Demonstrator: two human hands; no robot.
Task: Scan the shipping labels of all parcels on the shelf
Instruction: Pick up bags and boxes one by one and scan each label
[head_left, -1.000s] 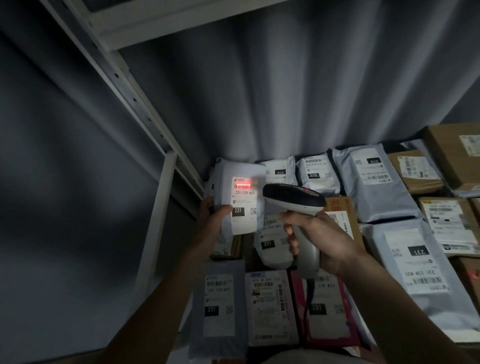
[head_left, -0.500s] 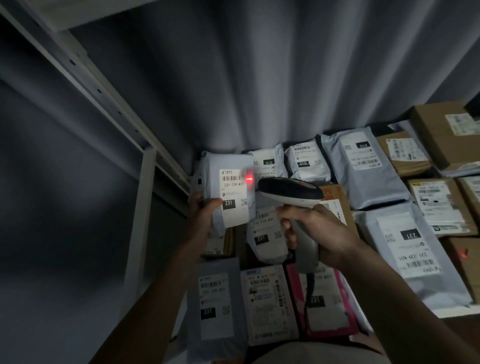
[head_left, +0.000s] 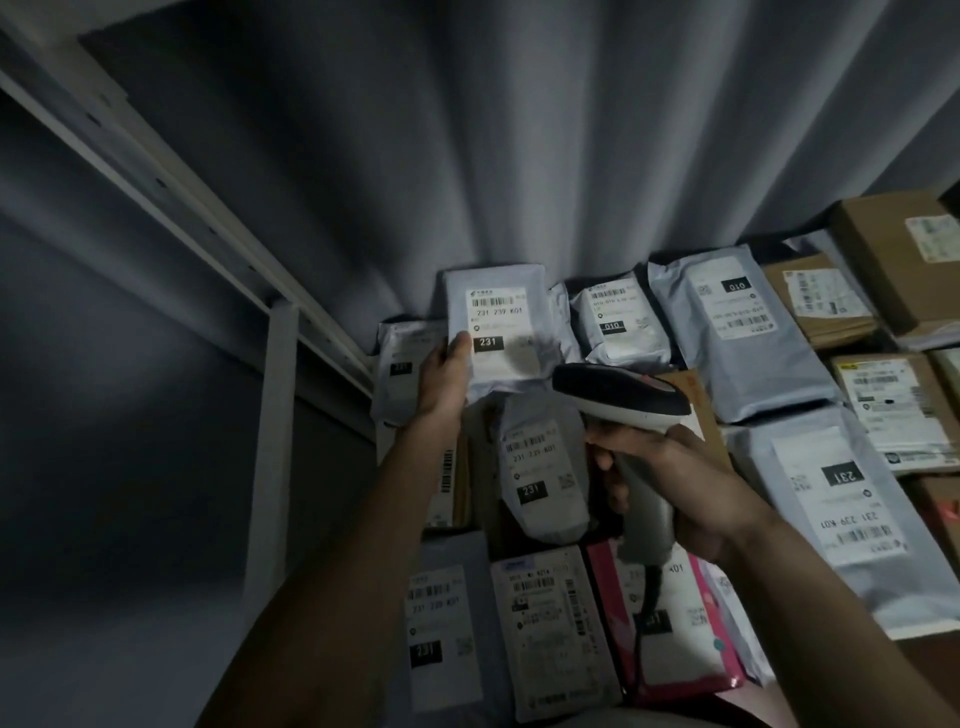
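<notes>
Two hands work: the left hand (head_left: 441, 374) pinches a soft grey plastic parcel (head_left: 501, 332) by its smooth white label (head_left: 498, 332). Just right of it, the right hand (head_left: 670, 483) grips a curved, glossy scanner (head_left: 621, 397).

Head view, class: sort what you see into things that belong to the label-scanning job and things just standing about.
Job:
- scanner in right hand
- grey parcel in left hand
- pink parcel
- brown box

Standing about:
- shelf post
- curtain
</notes>
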